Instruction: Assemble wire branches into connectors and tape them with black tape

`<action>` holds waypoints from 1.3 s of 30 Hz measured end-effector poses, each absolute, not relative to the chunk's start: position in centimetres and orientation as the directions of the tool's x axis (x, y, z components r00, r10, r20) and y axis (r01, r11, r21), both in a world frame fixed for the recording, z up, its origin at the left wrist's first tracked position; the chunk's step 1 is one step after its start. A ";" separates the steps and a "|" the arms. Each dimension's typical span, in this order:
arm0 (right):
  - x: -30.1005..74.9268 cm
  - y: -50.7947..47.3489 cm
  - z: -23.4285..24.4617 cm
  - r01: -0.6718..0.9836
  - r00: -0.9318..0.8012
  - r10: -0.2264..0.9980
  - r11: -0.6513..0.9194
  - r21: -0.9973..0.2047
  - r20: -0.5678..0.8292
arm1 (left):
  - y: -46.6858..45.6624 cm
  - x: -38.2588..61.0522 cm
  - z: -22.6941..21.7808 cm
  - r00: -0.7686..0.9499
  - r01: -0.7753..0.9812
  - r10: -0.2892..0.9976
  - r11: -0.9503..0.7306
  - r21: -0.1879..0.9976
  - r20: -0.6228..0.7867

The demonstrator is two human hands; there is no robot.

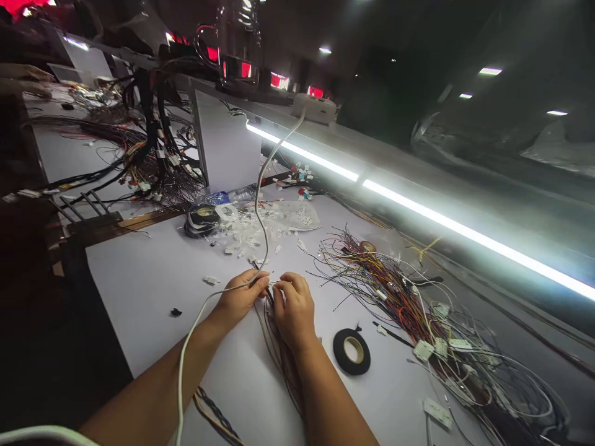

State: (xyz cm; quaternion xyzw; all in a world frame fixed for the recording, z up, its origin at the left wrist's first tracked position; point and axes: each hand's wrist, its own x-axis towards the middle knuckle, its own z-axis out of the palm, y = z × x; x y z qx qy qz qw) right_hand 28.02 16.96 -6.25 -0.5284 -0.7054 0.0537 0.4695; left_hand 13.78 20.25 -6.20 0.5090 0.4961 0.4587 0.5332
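Observation:
My left hand and my right hand meet at the middle of a white table. Both are closed in a pinch on the end of a thin wire bundle that runs back between my forearms. A small white connector seems to sit at my fingertips, too small to be sure. A white cable crosses over my left wrist and rises to the back.
A roll of black tape lies right of my right hand. A large tangle of coloured wires with white connectors fills the right. Small white plastic parts and a bag lie behind. A lit strip lamp runs along the back.

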 end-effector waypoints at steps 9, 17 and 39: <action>27.8 17.2 -6.3 0.661 0.037 0.836 0.390 -0.641 0.547 | 20.1 14.0 -5.9 0.152 -0.281 0.962 0.260 0.924 -0.225; 27.9 17.1 -6.1 0.466 0.091 0.892 0.356 -0.810 0.444 | 20.2 13.9 -5.5 0.149 -0.339 0.960 0.273 0.900 -0.235; 26.1 18.0 -5.2 0.529 -0.007 0.884 0.400 -0.748 0.468 | 20.0 14.1 -5.4 0.285 -0.651 0.932 0.359 0.668 -0.224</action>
